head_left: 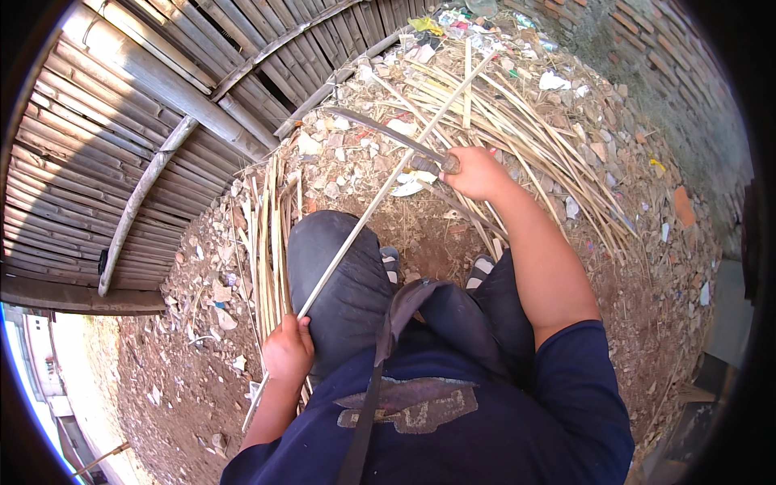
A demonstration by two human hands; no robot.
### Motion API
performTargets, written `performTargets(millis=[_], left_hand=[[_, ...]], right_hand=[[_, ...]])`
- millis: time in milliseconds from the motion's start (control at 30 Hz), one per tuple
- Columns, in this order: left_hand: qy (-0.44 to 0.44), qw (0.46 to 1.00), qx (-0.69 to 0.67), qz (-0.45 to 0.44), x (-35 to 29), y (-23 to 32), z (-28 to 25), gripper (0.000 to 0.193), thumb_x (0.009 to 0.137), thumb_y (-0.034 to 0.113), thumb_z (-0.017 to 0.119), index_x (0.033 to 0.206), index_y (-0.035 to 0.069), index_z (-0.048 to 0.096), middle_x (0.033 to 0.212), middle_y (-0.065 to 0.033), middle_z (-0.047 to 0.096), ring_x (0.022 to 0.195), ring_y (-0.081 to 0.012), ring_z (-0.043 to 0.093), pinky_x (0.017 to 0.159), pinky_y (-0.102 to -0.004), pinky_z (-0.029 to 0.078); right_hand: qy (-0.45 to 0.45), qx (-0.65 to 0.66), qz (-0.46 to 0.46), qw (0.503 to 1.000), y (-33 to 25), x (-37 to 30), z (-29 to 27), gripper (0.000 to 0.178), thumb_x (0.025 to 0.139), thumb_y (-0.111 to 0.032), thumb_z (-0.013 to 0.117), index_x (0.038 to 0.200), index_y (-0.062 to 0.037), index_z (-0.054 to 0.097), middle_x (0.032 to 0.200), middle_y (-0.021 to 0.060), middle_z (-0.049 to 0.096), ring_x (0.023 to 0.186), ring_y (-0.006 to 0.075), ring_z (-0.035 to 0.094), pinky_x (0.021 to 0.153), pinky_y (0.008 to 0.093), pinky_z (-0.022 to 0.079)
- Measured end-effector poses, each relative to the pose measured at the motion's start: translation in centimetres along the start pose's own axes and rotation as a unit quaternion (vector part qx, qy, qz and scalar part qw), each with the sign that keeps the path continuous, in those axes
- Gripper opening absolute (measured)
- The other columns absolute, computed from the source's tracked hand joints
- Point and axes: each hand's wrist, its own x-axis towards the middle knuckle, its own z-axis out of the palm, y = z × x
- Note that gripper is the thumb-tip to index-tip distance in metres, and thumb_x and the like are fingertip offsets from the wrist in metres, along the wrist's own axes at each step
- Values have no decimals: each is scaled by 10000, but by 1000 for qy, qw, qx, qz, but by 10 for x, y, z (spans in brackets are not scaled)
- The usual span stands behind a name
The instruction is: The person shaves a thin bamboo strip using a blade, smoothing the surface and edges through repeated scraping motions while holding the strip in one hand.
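My left hand [288, 346] is closed around a long pale bamboo strip [356, 230]. The strip slants across my thigh, up and away to the right. In my right hand [481, 173] is the handle of a machete [386, 132], its long, slightly curved blade pointing to the far left. Near the handle, blade and strip cross; whether they touch I cannot tell. A bundle of split strips [267, 234] lies beside my left leg. Farther off to the right, a larger spread of pale strips [525, 137] rests on the ground.
A bamboo-slat wall [89, 153] with round poles rises at the left. On the far right stands a brick wall [671, 56]. Stones, broken tile and plastic litter [461, 24] cover the dirt around my sandalled feet [481, 271].
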Motion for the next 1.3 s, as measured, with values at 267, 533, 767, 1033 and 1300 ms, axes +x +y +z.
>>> performTargets(millis=[267,533,767,1033,1300], left_hand=[[-16,992,-113,-56,2,9,-13,388,1034,366,595,808,53,563,652,-205,621,591,-445,624,543,-541,471],[-113,982,-142,-40,11,-5,-11,445,1080,374,505,792,36,541,667,-247,608,655,-489,618,591,-566,455],[-125,977,-168,-38,16,-8,-5,470,1092,390,471,812,21,546,679,-270,605,683,-511,614,617,-573,453],[-190,949,-241,-72,20,-17,-14,508,1100,412,457,840,-7,579,739,-287,608,724,-504,616,646,-530,464],[-198,943,-259,-69,27,-23,-10,527,1106,421,451,864,-18,611,698,-238,599,642,-420,589,638,-470,473]], right_hand=[[-87,-102,-61,989,-27,-17,10,327,841,-274,764,1143,-151,737,1056,182,739,1029,367,703,899,495,559],[-49,-29,-7,998,-21,-18,8,511,873,-319,760,1329,-105,675,1176,207,714,1119,363,679,966,461,540],[-52,9,-43,998,0,-6,7,457,854,-323,777,1233,-73,722,1113,229,724,1074,384,688,936,460,542],[-109,-64,-86,988,-44,-23,-1,619,853,-341,788,1321,37,643,1067,281,723,1043,370,711,915,441,542],[47,7,-55,997,-9,-5,8,551,844,-282,767,1304,5,667,1069,251,736,999,365,723,903,429,563]])
